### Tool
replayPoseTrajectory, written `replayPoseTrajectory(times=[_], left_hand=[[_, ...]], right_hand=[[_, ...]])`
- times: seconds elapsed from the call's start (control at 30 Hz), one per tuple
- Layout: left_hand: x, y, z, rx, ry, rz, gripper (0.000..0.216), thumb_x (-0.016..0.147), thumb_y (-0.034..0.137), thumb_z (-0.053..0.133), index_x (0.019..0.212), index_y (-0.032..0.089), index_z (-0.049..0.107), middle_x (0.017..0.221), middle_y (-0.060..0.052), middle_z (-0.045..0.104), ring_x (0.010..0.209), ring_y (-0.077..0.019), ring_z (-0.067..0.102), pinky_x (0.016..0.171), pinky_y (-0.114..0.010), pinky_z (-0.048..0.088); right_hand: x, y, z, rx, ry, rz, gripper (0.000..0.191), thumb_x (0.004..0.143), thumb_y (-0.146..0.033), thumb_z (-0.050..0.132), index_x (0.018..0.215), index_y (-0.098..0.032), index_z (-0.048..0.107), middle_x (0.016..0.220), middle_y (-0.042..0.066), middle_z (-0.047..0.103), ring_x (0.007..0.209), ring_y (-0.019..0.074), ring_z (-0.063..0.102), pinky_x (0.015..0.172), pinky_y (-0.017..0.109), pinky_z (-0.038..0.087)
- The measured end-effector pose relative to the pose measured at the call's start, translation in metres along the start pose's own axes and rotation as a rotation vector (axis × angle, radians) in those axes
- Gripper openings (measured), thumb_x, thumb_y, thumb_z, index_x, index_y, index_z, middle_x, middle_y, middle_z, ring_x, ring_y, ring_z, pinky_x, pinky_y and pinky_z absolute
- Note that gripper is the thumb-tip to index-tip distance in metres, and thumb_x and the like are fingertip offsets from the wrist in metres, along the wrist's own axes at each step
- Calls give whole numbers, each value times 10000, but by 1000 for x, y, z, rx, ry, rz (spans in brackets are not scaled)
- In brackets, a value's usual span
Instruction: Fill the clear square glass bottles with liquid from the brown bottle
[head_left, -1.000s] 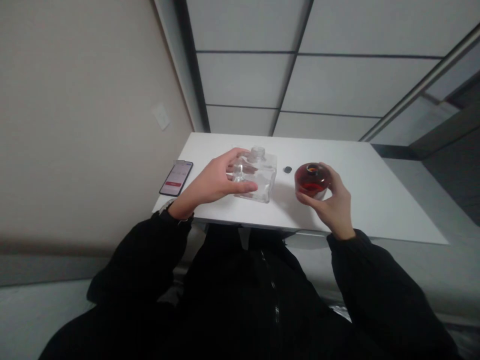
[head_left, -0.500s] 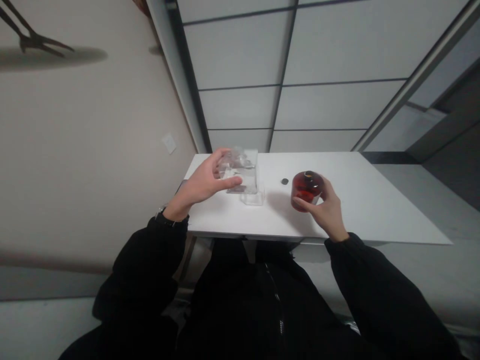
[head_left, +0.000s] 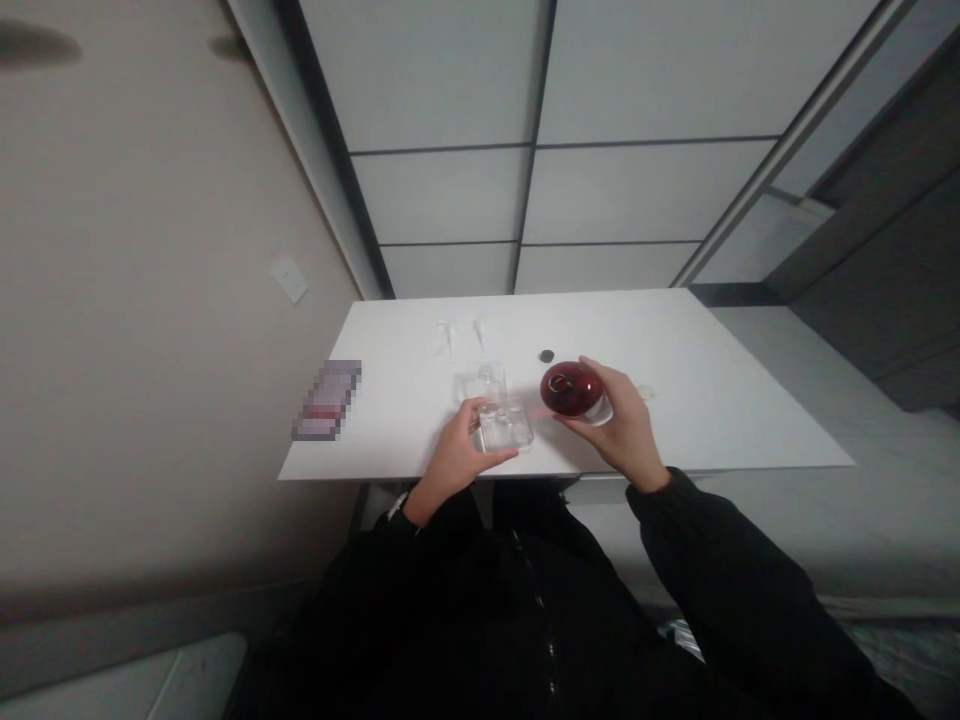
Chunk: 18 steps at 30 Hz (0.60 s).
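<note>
Over the white counter, the right hand clamps its fingers on a red bottle, mouth upward and tipped slightly left, long axis slanting down rightward to the base. The left hand's fingers clamp a clear square vessel just left of it. A dark disc lies beyond.

Black jacket, silvery front zip, left wristband.
</note>
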<state>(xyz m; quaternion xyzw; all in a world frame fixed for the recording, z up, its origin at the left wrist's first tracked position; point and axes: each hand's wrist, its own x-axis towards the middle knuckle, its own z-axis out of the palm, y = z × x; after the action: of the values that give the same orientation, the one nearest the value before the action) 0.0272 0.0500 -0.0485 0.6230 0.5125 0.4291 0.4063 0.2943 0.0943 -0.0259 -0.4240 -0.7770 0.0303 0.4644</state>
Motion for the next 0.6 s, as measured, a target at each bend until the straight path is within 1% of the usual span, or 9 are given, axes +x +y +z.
replayPoseTrajectory(times=[0.1,0.2,0.3,0.4,0.6], left_hand=[[2,-12,5,37,7,0,678,720,330,945,1271,235,562,1305,-105,698,1245,-311,687,1151,-528,513],[2,-17,6,71,-25,-14,709,723,326,950,1304,238,553,1301,-112,701,1219,-323,696,1113,-534,536],[2,-17,5,101,-44,-18,719,735,330,947,1322,239,541,1315,-116,696,1225,-333,691,1095,-537,545],[2,-14,4,136,-40,-12,727,740,341,948,1332,240,539,1357,-123,681,1250,-338,677,1114,-548,532],[2,-15,4,153,-51,-8,737,752,360,946,1356,247,538,1395,-128,668,1280,-345,666,1133,-572,520]], right_hand=[[1,0,0,-69,-37,-48,752,894,-366,841,1563,-295,507,1362,153,714,1221,362,697,1008,587,612],[2,-1,1,-122,-46,-95,765,907,-326,824,1589,-305,476,1354,152,707,1204,361,696,984,574,622],[5,-4,3,-177,-53,-142,772,927,-274,796,1613,-317,447,1345,149,707,1195,359,693,968,563,624],[7,-6,5,-215,-66,-183,788,933,-197,765,1632,-323,423,1345,153,705,1200,361,688,972,568,621],[7,-5,7,-267,-87,-262,904,897,-79,736,1674,-334,350,1401,158,680,1253,376,661,1038,609,590]])
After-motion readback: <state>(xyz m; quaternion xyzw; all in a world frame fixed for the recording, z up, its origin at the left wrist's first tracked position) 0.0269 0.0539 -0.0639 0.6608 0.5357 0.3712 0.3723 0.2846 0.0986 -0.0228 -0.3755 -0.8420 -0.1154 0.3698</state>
